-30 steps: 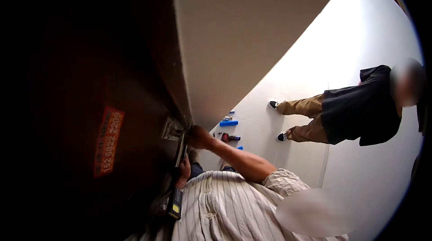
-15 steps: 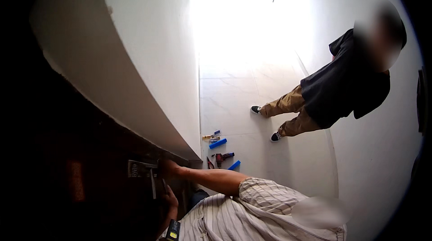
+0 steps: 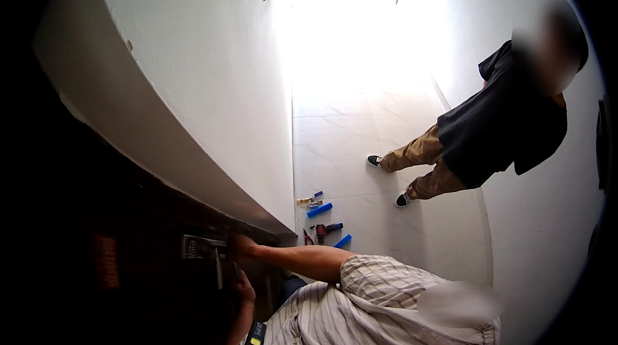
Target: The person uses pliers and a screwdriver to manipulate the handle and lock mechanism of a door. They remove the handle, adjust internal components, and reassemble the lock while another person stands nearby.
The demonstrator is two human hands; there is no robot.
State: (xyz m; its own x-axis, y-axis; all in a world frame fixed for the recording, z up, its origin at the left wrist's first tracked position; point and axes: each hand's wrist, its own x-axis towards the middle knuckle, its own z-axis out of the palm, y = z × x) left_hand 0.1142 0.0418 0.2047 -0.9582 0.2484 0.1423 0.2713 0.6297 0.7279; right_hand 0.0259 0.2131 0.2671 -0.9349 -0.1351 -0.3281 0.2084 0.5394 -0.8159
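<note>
In deep shade at the left, a dark rectangular plate with pale print (image 3: 198, 248) sits against a dark brown surface. A slim silver bar (image 3: 219, 273) extends beside the plate. My right hand (image 3: 242, 248) reaches across to the plate's near end; shadow hides its fingers. Just below it, my left hand (image 3: 244, 286) is closed near the bar. A thin grey piece (image 3: 236, 270) shows at its fingers, too dim to identify. A dark band with a yellow-green face (image 3: 256, 334) is on my left wrist.
On the pale tiled floor lie a power drill (image 3: 325, 230), red-handled pliers (image 3: 308, 237), blue bars (image 3: 320, 210) and small yellowish tools (image 3: 309, 201). A person in a black shirt (image 3: 502, 113) stands at the right. A white wall (image 3: 212, 87) curves down beside my hands.
My view has shifted slightly, so the floor tools and the standing person appear a little farther right. Both hands stay by the plate and bar with little visible change.
</note>
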